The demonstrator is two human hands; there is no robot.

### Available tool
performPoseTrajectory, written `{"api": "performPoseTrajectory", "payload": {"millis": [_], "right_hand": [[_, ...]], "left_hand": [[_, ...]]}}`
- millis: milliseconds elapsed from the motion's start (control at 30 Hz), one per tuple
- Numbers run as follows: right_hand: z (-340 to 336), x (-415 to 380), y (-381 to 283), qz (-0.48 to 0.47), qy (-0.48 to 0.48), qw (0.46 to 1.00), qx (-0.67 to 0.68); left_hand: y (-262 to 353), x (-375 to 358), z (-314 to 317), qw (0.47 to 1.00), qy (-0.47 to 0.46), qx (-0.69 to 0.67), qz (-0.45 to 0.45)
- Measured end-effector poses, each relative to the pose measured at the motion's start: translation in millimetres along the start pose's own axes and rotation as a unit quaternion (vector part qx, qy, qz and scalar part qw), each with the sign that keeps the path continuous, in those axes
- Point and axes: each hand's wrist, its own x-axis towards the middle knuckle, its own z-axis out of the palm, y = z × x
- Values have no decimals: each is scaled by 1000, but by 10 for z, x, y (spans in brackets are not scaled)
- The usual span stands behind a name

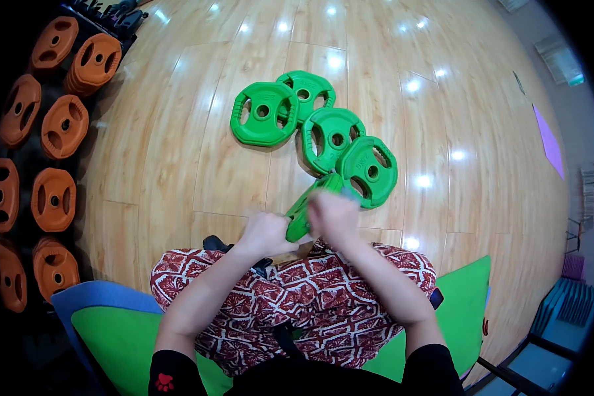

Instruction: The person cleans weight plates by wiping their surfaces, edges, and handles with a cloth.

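Observation:
A green weight plate [297,221] stands tilted on edge in front of my lap. My left hand [268,232] is closed on its near left side. My right hand [334,214], blurred by motion, is against the plate's right face with its fingers curled. Something pale and greyish shows faintly beside that hand, too smeared to name. Just beyond lie more green weight plates: one [373,172] closest to my right hand, another [336,138] partly beneath it, and an overlapping pair farther left, with the front one [263,113] covering part of the back one [305,94].
Orange weight plates [53,199] hang on a dark rack at the left. Under me are a green mat [115,333] and a blue mat [105,294] on a wooden floor [231,178]. A purple sheet [548,140] lies at the far right, near stacked teal items [564,305].

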Motion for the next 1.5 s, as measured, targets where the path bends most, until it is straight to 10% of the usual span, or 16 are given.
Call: {"api": "performPoseTrajectory", "payload": {"millis": [100, 267, 400, 600, 800, 1067, 1333, 1500], "right_hand": [[42, -193, -401, -221, -30, 974, 32], [14, -72, -111, -72, -69, 991, -93], [-11, 208, 194, 41, 90, 995, -34], [102, -83, -332, -159, -2, 987, 11], [-24, 170, 28, 31, 28, 996, -73], [54, -76, -319, -161, 0, 987, 22], [3, 247, 294, 103, 97, 990, -21], [-3, 65, 19, 30, 41, 999, 8]], "left_hand": [[-126, 61, 88, 996, 16, 2, 88], [-58, 38, 8, 998, 17, -50, 27], [-34, 36, -98, 999, -21, -34, -4], [-14, 25, -65, 997, 24, -71, 26], [10, 38, -62, 999, -39, -15, -9], [-2, 43, -2, 999, -18, -48, 1], [-39, 49, -27, 996, -60, -48, -40], [13, 43, -86, 997, -59, -30, -48]]}}
